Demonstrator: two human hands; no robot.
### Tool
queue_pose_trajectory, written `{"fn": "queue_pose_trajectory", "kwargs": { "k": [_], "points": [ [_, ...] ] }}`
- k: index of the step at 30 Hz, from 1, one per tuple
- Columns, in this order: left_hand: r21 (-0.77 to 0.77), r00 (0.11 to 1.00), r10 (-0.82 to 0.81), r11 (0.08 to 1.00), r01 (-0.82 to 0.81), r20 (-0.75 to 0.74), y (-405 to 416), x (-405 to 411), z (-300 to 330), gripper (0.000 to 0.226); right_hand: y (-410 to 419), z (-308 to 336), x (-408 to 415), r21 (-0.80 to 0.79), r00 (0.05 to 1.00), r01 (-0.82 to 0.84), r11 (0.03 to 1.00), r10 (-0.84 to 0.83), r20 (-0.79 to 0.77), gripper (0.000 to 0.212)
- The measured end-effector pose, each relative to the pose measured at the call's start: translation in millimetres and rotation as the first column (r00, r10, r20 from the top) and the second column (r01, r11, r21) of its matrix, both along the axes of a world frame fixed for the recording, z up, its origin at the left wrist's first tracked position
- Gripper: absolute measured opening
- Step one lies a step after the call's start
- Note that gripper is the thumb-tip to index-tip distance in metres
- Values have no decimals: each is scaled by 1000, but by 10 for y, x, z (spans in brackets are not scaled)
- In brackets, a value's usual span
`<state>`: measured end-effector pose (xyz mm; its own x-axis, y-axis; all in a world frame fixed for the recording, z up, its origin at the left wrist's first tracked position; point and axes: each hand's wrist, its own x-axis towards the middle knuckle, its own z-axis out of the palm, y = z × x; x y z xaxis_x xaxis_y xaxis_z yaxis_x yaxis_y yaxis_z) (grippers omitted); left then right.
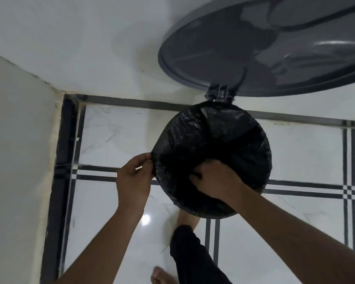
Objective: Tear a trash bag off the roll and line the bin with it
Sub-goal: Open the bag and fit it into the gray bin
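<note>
A round bin stands on the glossy white marble-patterned tile floor (pixel 115 212), close to the white wall (pixel 70 48) at the floor's far edge and well right of the floor's far left corner, where black border strips meet. Nearly all of the bin itself is hidden under a crinkled black plastic trash bag (pixel 219 130), which is stretched over the whole circle of the rim and sags into the opening, darkest at the middle. The bin's wide grey plastic lid (pixel 275 54) is swung up and back against the wall, held by a small grey hinge (pixel 218 93) at the far side of the rim.

The left hand (pixel 134 177) is at the left side of the rim — thumb and forefinger pressed together on the bag's edge there, pinching a fold of the plastic just outside the circle. The right hand (pixel 215 177) reaches over the near side of the rim and down into the bag's hollow; its fingers are curled and bunched into the dark plastic, though whether they actually clutch a fold or only push against it cannot be told, since the fingertips sink into shadow.

Both forearms are bare. Below the bin — on the near part of the floor — show two bare feet and a black trouser leg (pixel 191 253), one foot partly tucked under the bin's near edge.
</note>
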<state>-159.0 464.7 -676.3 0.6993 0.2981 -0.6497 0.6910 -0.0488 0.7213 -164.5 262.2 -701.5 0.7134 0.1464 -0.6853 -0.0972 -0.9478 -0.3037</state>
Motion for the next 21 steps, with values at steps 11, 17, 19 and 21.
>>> {"fn": "queue_pose_trajectory", "kwargs": {
  "k": [11,17,19,21],
  "points": [
    [-27,978,192,980,-195,-77,-121,-164,93,9,-997,561,-718,258,105,963,80,-991,-83,36],
    [-141,892,201,950,-279,-405,-149,-53,180,6,-1002,624,-677,192,-247,879,-436,-761,-600,36],
    [-196,843,153,937,-290,-516,-135,-37,225,7,-1036,659,-699,128,-316,838,-531,-662,-680,28],
    [-209,817,145,928,-307,-557,-152,-52,236,13,-1036,639,-737,121,-337,813,-570,-628,-701,17]
  ]
}}
